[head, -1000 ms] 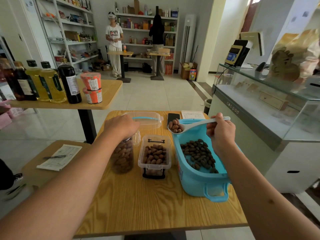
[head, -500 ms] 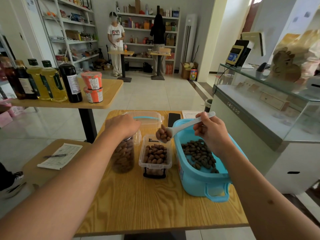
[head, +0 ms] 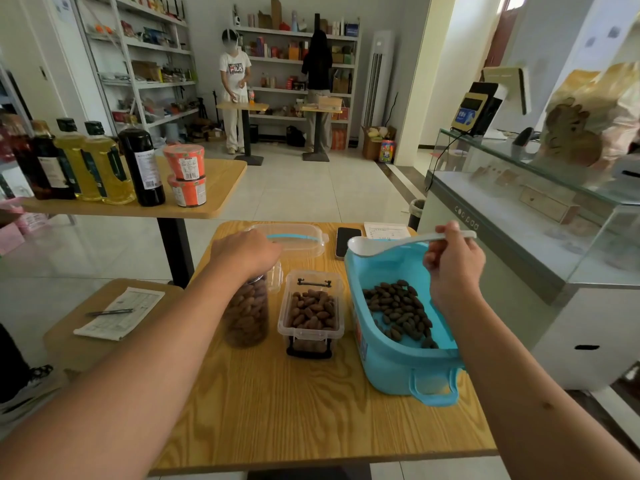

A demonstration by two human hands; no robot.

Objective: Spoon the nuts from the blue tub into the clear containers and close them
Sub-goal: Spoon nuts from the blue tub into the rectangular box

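The blue tub [head: 388, 362] stands at the right of the wooden table [head: 311, 420] with dark nuts [head: 398, 306] inside. My right hand [head: 453, 268] grips the handle of a white spoon [head: 388, 244]; its empty bowl hovers over the tub's far left rim. A clear rectangular container [head: 311, 313] with black latches sits open in the middle, nearly full of nuts. Left of it stands a tall clear jar [head: 246, 313] full of nuts, and my left hand [head: 246, 252] grips its top.
A clear lid with a blue handle [head: 294, 237], a phone [head: 346, 242] and a paper [head: 388, 232] lie at the table's far edge. A second table [head: 138, 202] with bottles and cups stands far left. A glass counter [head: 519, 220] runs along the right. Two people stand at the shelves.
The spoon carried nuts left over the rectangular container, emptied them there, and has swung back right over the tub's far rim. My left hand has stayed on the jar.
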